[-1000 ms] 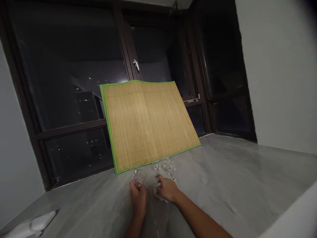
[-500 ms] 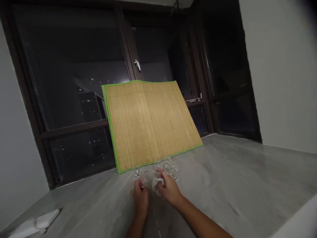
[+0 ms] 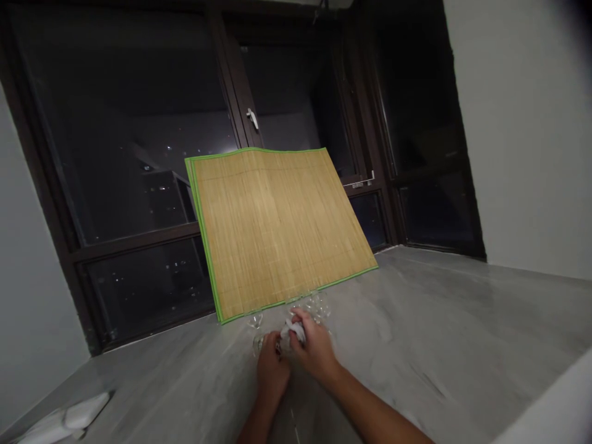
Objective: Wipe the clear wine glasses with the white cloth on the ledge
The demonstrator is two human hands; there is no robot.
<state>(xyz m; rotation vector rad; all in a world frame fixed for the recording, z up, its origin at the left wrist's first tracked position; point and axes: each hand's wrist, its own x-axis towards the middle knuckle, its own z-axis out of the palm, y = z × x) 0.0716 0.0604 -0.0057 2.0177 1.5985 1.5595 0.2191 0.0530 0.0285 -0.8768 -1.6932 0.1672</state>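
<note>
Low in the head view, my left hand (image 3: 272, 364) is closed around a small clear glass (image 3: 258, 344), whose rim shows past the fingers. Much of that glass is hidden by the hand. My right hand (image 3: 317, 346) pinches a crumpled white tissue (image 3: 295, 331) close beside the left fingers. Just beyond the hands, one clear glass (image 3: 255, 319) stands on the grey marbled surface (image 3: 393, 345). More clear glasses (image 3: 319, 303) cluster behind my right hand, partly covered by it.
A folded bamboo mat (image 3: 282, 228) with green edging leans upright against the dark window (image 3: 129, 135). At the lower left lies a white wrapped bundle (image 3: 69, 419). A pale wall (image 3: 522, 135) bounds the right side.
My left hand has moved slightly right, nearer the right hand, and turned the glass it holds. The tissue in my right hand has risen a little. The view has shifted slightly.
</note>
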